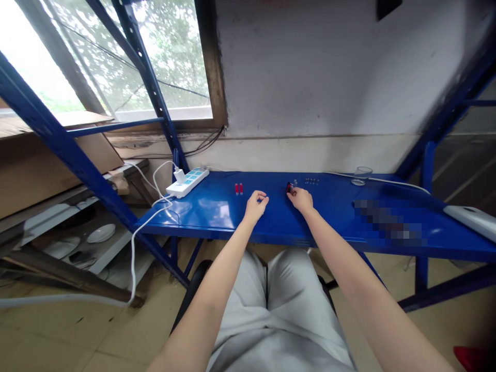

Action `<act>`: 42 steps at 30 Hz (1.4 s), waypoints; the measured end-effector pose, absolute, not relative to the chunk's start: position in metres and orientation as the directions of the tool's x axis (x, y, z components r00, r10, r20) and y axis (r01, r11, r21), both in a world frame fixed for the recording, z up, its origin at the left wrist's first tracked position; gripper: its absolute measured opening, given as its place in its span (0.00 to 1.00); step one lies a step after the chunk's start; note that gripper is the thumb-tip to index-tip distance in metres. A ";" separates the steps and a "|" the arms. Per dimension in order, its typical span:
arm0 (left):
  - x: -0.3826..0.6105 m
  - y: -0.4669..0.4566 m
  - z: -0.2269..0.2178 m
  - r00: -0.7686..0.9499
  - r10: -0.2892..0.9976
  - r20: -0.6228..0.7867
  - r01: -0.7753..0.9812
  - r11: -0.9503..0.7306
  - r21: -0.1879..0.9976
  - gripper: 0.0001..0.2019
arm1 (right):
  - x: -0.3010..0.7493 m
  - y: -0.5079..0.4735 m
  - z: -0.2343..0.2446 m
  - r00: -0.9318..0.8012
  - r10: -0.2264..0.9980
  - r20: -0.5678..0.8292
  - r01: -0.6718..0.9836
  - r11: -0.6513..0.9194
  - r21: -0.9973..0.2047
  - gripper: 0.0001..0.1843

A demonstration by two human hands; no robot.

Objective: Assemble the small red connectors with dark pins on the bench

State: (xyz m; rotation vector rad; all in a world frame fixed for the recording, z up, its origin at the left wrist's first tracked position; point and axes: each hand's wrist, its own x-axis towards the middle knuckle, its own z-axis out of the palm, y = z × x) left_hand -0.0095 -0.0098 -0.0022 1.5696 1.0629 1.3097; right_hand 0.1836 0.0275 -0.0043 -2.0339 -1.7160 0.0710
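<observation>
My left hand (pixel 256 206) hovers at the middle of the blue table (pixel 217 206), its fingers loosely curled with a gap at the thumb and nothing visible in them. To its left, two small red cylinders (pixel 239 189) with pale ends stand side by side. My right hand (pixel 303 199) pinches a small red-and-black piece (pixel 289 187), partly hidden by the fingers. Just behind these fingertips lies a tiny clear or silvery bit (pixel 295 182). Farther right, several tiny metallic pieces (pixel 312 181) sit in rows, too small to name.
A white power strip (pixel 188 182) with a plugged-in charger occupies the table's left end. A clear glass cup (pixel 361 176) stands at the back right, near a white cable. A pixelated dark item (pixel 387 222) and a white device (pixel 470 221) lie on the right. Blue posts flank the table.
</observation>
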 end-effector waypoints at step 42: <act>-0.011 -0.008 -0.004 0.071 0.952 0.298 0.114 -0.304 0.946 0.06 | 0.193 0.020 -0.002 0.394 0.901 0.182 0.820 -0.255 -0.512 0.14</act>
